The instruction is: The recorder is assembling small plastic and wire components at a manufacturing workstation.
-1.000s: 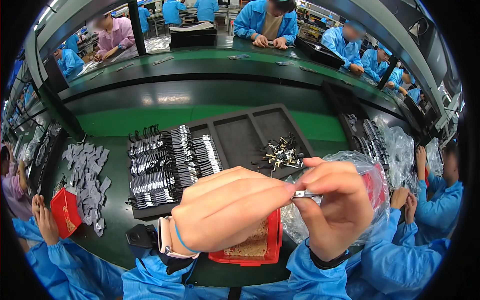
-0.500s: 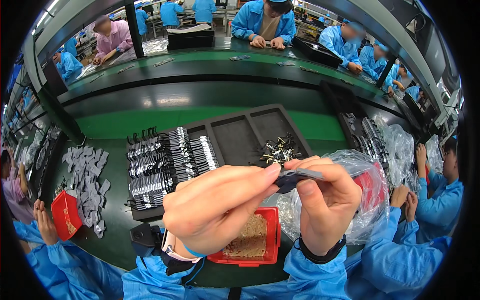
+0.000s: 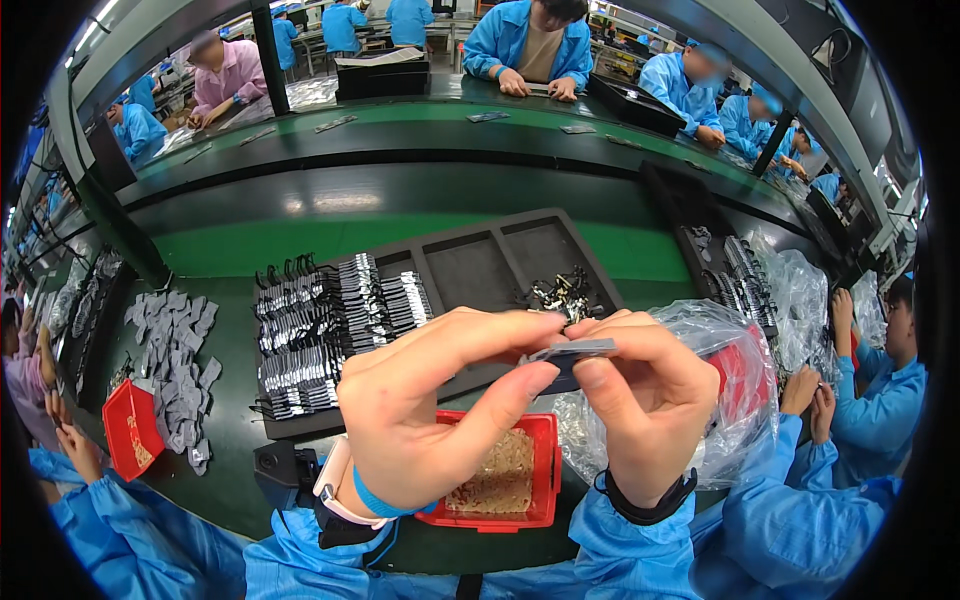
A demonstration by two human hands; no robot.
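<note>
Our left hand [image 3: 420, 400] pinches one end of a thin grey piece [image 3: 585, 348] between thumb and fingers, while our right hand [image 3: 655, 395] pinches its other end, holding it level above the near side of a black tray [image 3: 462, 275]. In that tray we see dark-and-silver strips [image 3: 310, 340] packed in rows on the left, the bare floor of a middle compartment, and a loose pile of small black and brass-coloured parts [image 3: 560, 295] in the right one. Below our hands, a red bin [image 3: 546, 480] holds tan, mottled contents [image 3: 490, 480], too fine to tell apart. To our right, a clear plastic bag [image 3: 690, 325] covers something red [image 3: 740, 370]; to our left, a smaller red container [image 3: 128, 425] stands beside heaped grey pieces [image 3: 175, 340].
</note>
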